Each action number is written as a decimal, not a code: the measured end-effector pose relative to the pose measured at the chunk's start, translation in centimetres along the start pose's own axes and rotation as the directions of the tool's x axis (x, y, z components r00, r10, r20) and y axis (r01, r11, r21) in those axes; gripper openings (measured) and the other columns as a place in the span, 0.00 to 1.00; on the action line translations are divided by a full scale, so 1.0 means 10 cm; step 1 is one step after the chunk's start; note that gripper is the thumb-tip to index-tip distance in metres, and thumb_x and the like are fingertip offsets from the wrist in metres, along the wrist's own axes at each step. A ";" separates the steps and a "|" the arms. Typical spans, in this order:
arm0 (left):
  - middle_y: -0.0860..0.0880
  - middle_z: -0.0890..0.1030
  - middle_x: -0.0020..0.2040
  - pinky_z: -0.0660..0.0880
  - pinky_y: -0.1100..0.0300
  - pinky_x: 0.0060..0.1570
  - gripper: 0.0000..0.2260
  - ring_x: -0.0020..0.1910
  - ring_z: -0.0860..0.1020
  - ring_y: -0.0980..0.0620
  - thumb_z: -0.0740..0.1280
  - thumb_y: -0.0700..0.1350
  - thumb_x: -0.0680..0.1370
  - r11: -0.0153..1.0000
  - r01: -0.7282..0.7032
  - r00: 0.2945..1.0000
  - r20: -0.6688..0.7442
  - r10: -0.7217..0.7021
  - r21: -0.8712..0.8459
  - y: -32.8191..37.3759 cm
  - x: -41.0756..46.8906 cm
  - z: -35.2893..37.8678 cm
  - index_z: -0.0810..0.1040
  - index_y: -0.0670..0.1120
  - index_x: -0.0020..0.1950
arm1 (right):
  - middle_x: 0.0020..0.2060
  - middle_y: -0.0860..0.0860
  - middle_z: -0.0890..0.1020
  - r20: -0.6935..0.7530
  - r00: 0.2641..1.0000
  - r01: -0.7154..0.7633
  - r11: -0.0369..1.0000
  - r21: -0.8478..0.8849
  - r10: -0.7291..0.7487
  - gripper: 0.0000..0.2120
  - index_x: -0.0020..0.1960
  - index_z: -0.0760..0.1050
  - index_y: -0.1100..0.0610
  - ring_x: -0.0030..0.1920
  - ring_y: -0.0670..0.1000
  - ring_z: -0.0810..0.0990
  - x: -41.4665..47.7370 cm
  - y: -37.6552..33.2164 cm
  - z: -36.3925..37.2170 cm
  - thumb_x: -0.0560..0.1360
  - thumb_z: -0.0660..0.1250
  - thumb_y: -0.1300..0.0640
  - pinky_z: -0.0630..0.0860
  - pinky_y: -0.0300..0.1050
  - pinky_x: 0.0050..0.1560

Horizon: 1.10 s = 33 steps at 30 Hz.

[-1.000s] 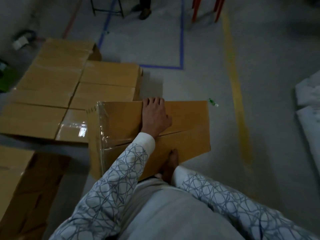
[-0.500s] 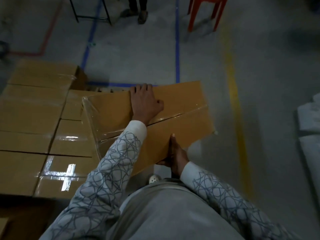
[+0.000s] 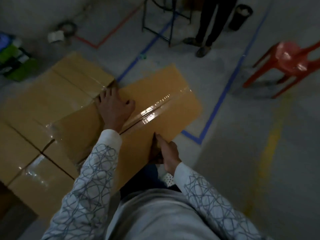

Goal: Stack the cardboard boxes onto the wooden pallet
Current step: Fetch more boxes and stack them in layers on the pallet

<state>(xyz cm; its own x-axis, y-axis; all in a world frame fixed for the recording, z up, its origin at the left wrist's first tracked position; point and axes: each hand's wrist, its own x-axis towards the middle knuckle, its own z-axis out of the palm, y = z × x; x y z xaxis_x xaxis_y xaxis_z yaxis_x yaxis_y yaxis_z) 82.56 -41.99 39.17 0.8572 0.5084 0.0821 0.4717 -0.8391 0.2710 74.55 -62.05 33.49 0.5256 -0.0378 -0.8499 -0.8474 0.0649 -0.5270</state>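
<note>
left hand [image 3: 115,108] is pressing flat atop carried box [image 3: 164,94], right hand [image 3: 168,151] gripping its near edge; stacked boxes [image 3: 52,101] seemingly just left.

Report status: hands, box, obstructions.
Left hand flat atop carried box; right hand grips its near edge. Box held beside stacked boxes. Pallet not visible; red stool clear, far right.

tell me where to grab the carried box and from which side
Take opposite edges, from its two ends: it is wide, smooth and handleless. The right hand grips the near corner of the carried box; the left hand steadies the top near the far edge, beside the stacked boxes. Keep off the tape seam.
</note>
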 end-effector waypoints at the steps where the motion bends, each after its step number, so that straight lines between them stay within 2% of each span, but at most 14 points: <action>1: 0.39 0.78 0.64 0.61 0.43 0.68 0.29 0.65 0.72 0.38 0.68 0.59 0.72 0.998 0.062 0.998 -0.012 -0.063 -0.016 -0.03 0.16 0.00 0.75 0.41 0.66 | 0.60 0.51 0.82 0.036 0.999 0.027 0.999 -0.041 -0.026 0.47 0.69 0.74 0.52 0.59 0.57 0.81 0.06 -0.23 0.06 0.59 0.78 0.27 0.85 0.63 0.52; 4: 0.41 0.77 0.64 0.61 0.43 0.68 0.28 0.65 0.72 0.39 0.66 0.58 0.74 0.978 0.202 0.979 -0.010 -0.203 -0.056 -0.10 0.57 0.12 0.74 0.41 0.67 | 0.60 0.53 0.81 0.144 0.989 0.053 0.990 -0.130 -0.034 0.33 0.68 0.73 0.51 0.55 0.60 0.83 0.43 -0.82 0.22 0.70 0.77 0.37 0.85 0.59 0.36; 6: 0.42 0.77 0.65 0.60 0.44 0.68 0.28 0.66 0.71 0.39 0.66 0.59 0.74 0.954 0.288 0.957 -0.013 -0.290 -0.087 -0.14 0.84 0.24 0.73 0.42 0.68 | 0.59 0.54 0.82 0.197 0.980 0.080 0.976 -0.201 -0.040 0.31 0.67 0.73 0.53 0.52 0.62 0.85 0.68 -1.22 0.35 0.72 0.77 0.38 0.85 0.57 0.34; 9: 0.42 0.77 0.66 0.60 0.44 0.69 0.29 0.67 0.71 0.39 0.68 0.58 0.72 0.876 0.447 0.892 0.020 -0.451 -0.184 -0.18 1.23 0.36 0.74 0.43 0.68 | 0.54 0.49 0.79 0.187 0.981 0.130 0.915 -0.383 -0.061 0.30 0.66 0.69 0.55 0.53 0.62 0.84 0.97 -1.79 0.60 0.75 0.74 0.38 0.85 0.53 0.33; 12: 0.42 0.78 0.64 0.61 0.43 0.69 0.28 0.66 0.72 0.39 0.70 0.57 0.70 0.752 0.569 0.808 0.057 -0.586 -0.332 -0.17 1.61 0.44 0.76 0.44 0.66 | 0.66 0.54 0.77 0.172 0.980 0.177 0.820 -0.545 -0.097 0.42 0.72 0.63 0.52 0.62 0.62 0.79 1.31 -2.30 0.90 0.69 0.73 0.30 0.85 0.59 0.46; 15: 0.45 0.80 0.58 0.62 0.45 0.68 0.25 0.63 0.75 0.40 0.70 0.57 0.70 0.538 0.678 0.684 0.160 -0.712 -0.501 -0.12 1.85 0.55 0.77 0.46 0.63 | 0.71 0.55 0.75 0.182 0.962 0.273 0.683 -0.678 -0.203 0.48 0.77 0.59 0.52 0.65 0.63 0.78 1.64 -2.80 1.13 0.68 0.71 0.28 0.82 0.58 0.54; 17: 0.48 0.80 0.55 0.65 0.43 0.69 0.22 0.60 0.77 0.41 0.71 0.56 0.71 0.387 0.717 0.612 0.259 -0.747 -0.580 -0.06 1.90 0.73 0.77 0.48 0.62 | 0.73 0.57 0.73 0.177 0.940 0.316 0.544 -0.777 -0.292 0.52 0.79 0.57 0.53 0.67 0.64 0.77 1.88 -3.12 1.23 0.66 0.68 0.24 0.79 0.63 0.61; 20: 0.48 0.81 0.56 0.72 0.40 0.65 0.21 0.57 0.78 0.44 0.70 0.53 0.71 0.210 0.752 0.520 0.366 -0.772 -0.625 0.03 1.86 1.10 0.76 0.50 0.63 | 0.76 0.58 0.71 0.231 0.908 0.358 0.364 -0.860 -0.349 0.50 0.81 0.55 0.55 0.70 0.64 0.75 2.33 -3.43 1.35 0.72 0.67 0.27 0.73 0.61 0.68; 22: 0.48 0.80 0.58 0.74 0.40 0.63 0.22 0.57 0.78 0.45 0.70 0.50 0.72 0.117 0.765 0.469 0.425 -0.774 -0.633 0.13 1.81 1.37 0.75 0.51 0.66 | 0.76 0.60 0.69 0.262 0.912 0.358 0.298 -0.885 -0.316 0.50 0.81 0.55 0.58 0.73 0.65 0.71 2.68 -3.51 1.40 0.73 0.68 0.29 0.71 0.61 0.70; 26: 0.48 0.78 0.63 0.76 0.41 0.62 0.22 0.60 0.77 0.45 0.70 0.43 0.76 0.011 0.788 0.384 0.479 -0.789 -0.615 0.33 1.78 2.01 0.72 0.48 0.70 | 0.79 0.62 0.61 0.266 0.941 0.308 0.203 -0.929 -0.211 0.51 0.81 0.52 0.60 0.77 0.67 0.61 3.44 -3.50 1.54 0.74 0.71 0.32 0.64 0.63 0.73; 30: 0.46 0.78 0.65 0.75 0.45 0.64 0.25 0.63 0.77 0.44 0.70 0.42 0.77 -0.069 0.830 0.277 0.516 -0.811 -0.553 0.31 1.80 2.83 0.70 0.46 0.73 | 0.80 0.59 0.59 0.296 0.945 0.314 0.131 -0.941 -0.135 0.51 0.83 0.51 0.59 0.78 0.66 0.60 4.33 -3.31 1.69 0.75 0.70 0.32 0.63 0.62 0.76; 33: 0.46 0.76 0.69 0.73 0.46 0.66 0.28 0.67 0.75 0.43 0.71 0.42 0.77 -0.119 0.850 0.214 0.543 -0.812 -0.513 0.16 1.78 3.49 0.67 0.45 0.77 | 0.79 0.57 0.62 0.307 0.947 0.317 0.117 -0.941 -0.093 0.49 0.82 0.54 0.57 0.76 0.63 0.63 5.00 -2.95 1.79 0.74 0.70 0.31 0.65 0.60 0.75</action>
<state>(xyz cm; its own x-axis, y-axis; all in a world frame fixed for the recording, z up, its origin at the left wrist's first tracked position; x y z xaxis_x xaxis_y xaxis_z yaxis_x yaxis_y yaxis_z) 105.80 -40.99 7.64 -0.0877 0.6853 -0.7229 0.5660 0.6315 0.5299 127.20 -48.02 6.58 0.5994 0.2645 -0.7555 -0.0033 -0.9430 -0.3328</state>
